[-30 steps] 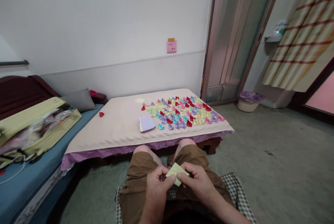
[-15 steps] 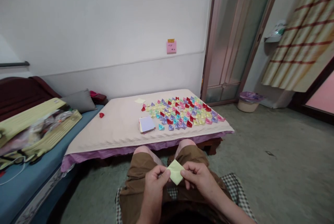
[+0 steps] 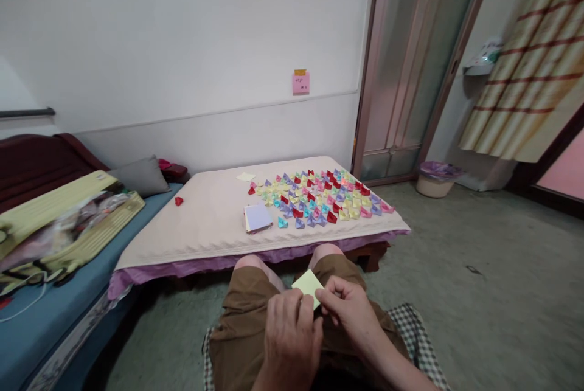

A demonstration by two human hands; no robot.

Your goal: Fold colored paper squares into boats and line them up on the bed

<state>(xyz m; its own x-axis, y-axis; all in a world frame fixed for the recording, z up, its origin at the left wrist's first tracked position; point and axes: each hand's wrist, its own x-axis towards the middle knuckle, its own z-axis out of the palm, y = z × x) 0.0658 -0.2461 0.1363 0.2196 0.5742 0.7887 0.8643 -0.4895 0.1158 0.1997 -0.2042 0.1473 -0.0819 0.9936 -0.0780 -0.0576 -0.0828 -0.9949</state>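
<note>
Paper [image 3: 308,283], pale yellow-green and roughly square in outline, is held above the lap, with one corner directed toward twelve o'clock; it is taken as the centre of the clock face used for all positions. Near four o'clock its margin is pinched by the right hand [image 3: 345,307], the thumb laid on top and the forefinger bent. From six to nine o'clock it is overlapped by the left hand [image 3: 291,333], whose back is turned up and whose fingers are curled; whether the sheet is gripped beneath them cannot be told. Brown shorts [image 3: 244,312] are seen below both hands, with checked cloth [image 3: 418,333] exposed between three and four o'clock. Toward twelve o'clock, a table [image 3: 196,224] draped in cream is crowded with folded pieces [image 3: 311,196] in red, pink, violet, blue, green and yellow, set close together. A stack [image 3: 258,217] topped by a violet sheet is placed between ten and eleven o'clock, pale sheets [image 3: 246,177] near eleven, and a lone red piece [image 3: 179,201] at ten. Farther off, a pink note [image 3: 300,83] is fixed to the wall [image 3: 182,32] at twelve o'clock, and a lined bin [image 3: 435,184] is stood at two.
</note>
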